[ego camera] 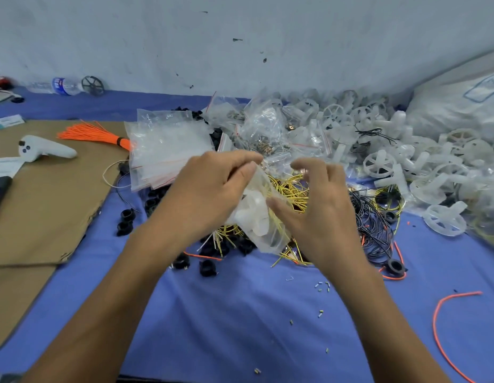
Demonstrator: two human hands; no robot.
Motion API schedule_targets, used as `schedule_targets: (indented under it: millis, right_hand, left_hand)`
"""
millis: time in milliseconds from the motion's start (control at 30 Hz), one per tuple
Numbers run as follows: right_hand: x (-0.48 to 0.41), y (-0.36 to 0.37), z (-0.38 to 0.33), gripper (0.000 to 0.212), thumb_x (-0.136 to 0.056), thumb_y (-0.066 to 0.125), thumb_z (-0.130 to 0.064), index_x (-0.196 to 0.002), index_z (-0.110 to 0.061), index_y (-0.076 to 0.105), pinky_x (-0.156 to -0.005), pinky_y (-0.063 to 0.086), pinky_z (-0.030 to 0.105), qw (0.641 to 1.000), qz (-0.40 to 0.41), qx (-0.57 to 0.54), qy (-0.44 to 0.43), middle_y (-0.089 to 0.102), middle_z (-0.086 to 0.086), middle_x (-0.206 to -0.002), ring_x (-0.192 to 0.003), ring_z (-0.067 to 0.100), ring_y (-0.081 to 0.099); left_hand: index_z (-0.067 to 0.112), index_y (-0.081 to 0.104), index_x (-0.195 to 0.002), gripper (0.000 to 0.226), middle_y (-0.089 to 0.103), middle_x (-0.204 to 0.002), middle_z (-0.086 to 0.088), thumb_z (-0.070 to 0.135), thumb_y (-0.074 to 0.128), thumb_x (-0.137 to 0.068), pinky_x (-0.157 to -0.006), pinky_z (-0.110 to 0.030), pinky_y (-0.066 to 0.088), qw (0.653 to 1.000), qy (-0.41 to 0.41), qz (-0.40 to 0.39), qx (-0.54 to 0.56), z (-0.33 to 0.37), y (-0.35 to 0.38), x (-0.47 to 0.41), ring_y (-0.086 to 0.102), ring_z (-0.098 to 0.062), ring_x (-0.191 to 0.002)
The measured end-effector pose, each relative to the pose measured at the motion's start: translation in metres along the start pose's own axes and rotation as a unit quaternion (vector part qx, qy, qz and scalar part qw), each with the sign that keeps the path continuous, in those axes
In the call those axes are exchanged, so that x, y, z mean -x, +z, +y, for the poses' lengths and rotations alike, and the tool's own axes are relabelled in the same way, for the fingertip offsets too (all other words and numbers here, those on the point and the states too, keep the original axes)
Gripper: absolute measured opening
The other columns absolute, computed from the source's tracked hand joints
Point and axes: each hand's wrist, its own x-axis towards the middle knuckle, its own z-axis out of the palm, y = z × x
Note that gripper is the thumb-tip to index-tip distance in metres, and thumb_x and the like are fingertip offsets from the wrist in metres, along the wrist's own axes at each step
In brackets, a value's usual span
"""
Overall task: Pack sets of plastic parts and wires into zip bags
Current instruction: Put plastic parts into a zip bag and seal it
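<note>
Left hand (212,189): fingers curled, pinching the top edge of the zip bag (264,228), held just above the yellow wire heap (293,192). Bag judged light, with limp, slick film. White plastic part (254,210) and wires inside sag it, so best held at the mouth seam. Right hand (320,214): over the heap, fingers spread, gripping nothing, thumb against the film.

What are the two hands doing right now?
Left hand: pinching the top of the zip bag.
Right hand: open, fingers loosely curved, thumb touching the bag.
</note>
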Motion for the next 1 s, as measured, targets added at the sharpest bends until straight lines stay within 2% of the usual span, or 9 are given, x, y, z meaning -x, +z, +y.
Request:
schedule_targets:
  millis: [100, 167, 233, 333, 467, 733, 833, 933, 1000]
  right_hand:
    - [-0.039, -0.021, -0.007, 0.016, -0.093, 0.060, -0.042, -0.104, -0.031, 0.062, -0.067, 0.051, 0.030, 0.992, -0.113, 0.055, 0.004, 0.068, -0.009, -0.085, -0.070, 0.009, 0.063]
    - [-0.065, -0.038, -0.017, 0.013, -0.094, 0.060, -0.039, -0.089, -0.029, 0.067, -0.046, 0.044, 0.020, 0.992, -0.118, 0.028, -0.021, 0.071, -0.008, -0.069, -0.045, 0.000, 0.056]
    - [-0.086, -0.054, -0.032, 0.013, -0.090, 0.065, -0.035, -0.082, -0.026, 0.069, -0.039, 0.040, 0.017, 0.994, -0.085, -0.050, -0.042, 0.070, -0.007, -0.061, -0.039, 0.002, 0.051]
    - [-0.105, -0.074, -0.053, 0.006, -0.082, 0.070, -0.024, -0.079, -0.020, 0.071, -0.041, 0.042, 0.023, 0.979, -0.073, -0.184, -0.051, 0.068, 0.001, -0.057, -0.042, 0.009, 0.050]
    - [-0.107, -0.072, -0.063, 0.008, -0.078, 0.068, -0.015, -0.082, -0.019, 0.074, -0.038, 0.038, 0.022, 0.964, -0.106, -0.234, -0.067, 0.061, 0.000, -0.049, -0.041, 0.013, 0.047]
    - [-0.085, -0.031, -0.034, 0.013, -0.088, 0.069, -0.018, -0.101, -0.019, 0.070, -0.041, 0.042, 0.022, 0.901, -0.317, -0.296, -0.027, 0.064, 0.003, -0.059, -0.047, 0.012, 0.051]
    - [-0.105, -0.028, 0.002, 0.011, -0.094, 0.064, -0.019, -0.103, -0.013, 0.069, -0.047, 0.047, 0.026, 0.915, -0.208, -0.343, 0.032, 0.065, 0.007, -0.066, -0.054, 0.014, 0.054]
    - [-0.131, -0.015, 0.053, 0.009, -0.096, 0.058, -0.014, -0.099, -0.018, 0.066, -0.059, 0.054, 0.035, 0.972, -0.080, -0.204, 0.089, 0.067, 0.008, -0.081, -0.067, 0.021, 0.059]
    - [-0.145, 0.008, 0.081, 0.016, -0.097, 0.056, -0.014, -0.107, -0.023, 0.065, -0.071, 0.059, 0.038, 0.988, -0.120, -0.047, 0.080, 0.067, 0.005, -0.103, -0.080, 0.023, 0.066]
  left_hand:
    - [0.033, 0.070, -0.109, 0.017, 0.045, -0.046, 0.015, 0.028, 0.058, -0.098, -0.044, -0.013, 0.026, 0.999, 0.011, -0.031, 0.038, -0.003, -0.027, -0.019, 0.034, -0.003, -0.041]
    - [0.034, 0.067, -0.099, 0.006, 0.043, -0.051, 0.009, 0.031, 0.063, -0.095, -0.046, -0.019, 0.029, 0.996, 0.001, -0.031, 0.083, -0.005, -0.051, -0.035, 0.034, -0.013, -0.048]
    - [0.030, 0.063, -0.090, 0.006, 0.047, -0.053, 0.006, 0.030, 0.070, -0.090, -0.046, -0.023, 0.031, 0.989, -0.001, -0.006, 0.147, -0.002, -0.077, -0.048, 0.036, -0.015, -0.049]
    - [0.030, 0.058, -0.086, 0.016, 0.054, -0.051, 0.005, 0.030, 0.074, -0.085, -0.042, -0.021, 0.038, 0.980, 0.026, 0.003, 0.197, 0.001, -0.106, -0.057, 0.044, -0.008, -0.044]
    - [0.032, 0.059, -0.088, 0.017, 0.050, -0.048, 0.008, 0.034, 0.075, -0.083, -0.042, -0.019, 0.035, 0.968, 0.045, -0.036, 0.244, -0.004, -0.117, -0.052, 0.043, -0.008, -0.041]
    - [0.034, 0.074, -0.105, 0.016, 0.049, -0.055, 0.002, 0.037, 0.063, -0.093, -0.050, -0.016, 0.039, 0.960, -0.002, -0.259, 0.104, -0.039, -0.102, -0.013, 0.044, -0.010, -0.052]
    - [0.041, 0.072, -0.108, 0.020, 0.048, -0.054, 0.007, 0.046, 0.062, -0.091, -0.048, -0.017, 0.037, 0.970, -0.040, -0.219, 0.097, -0.050, -0.093, -0.008, 0.042, -0.008, -0.052]
    - [0.045, 0.068, -0.115, 0.035, 0.049, -0.054, 0.007, 0.056, 0.058, -0.083, -0.048, -0.017, 0.037, 0.975, -0.057, -0.189, 0.099, -0.053, -0.089, -0.001, 0.043, -0.007, -0.052]
    - [0.045, 0.068, -0.114, 0.040, 0.051, -0.056, 0.007, 0.062, 0.055, -0.080, -0.050, -0.021, 0.039, 0.974, -0.059, -0.199, 0.091, -0.050, -0.087, 0.003, 0.045, -0.010, -0.053]
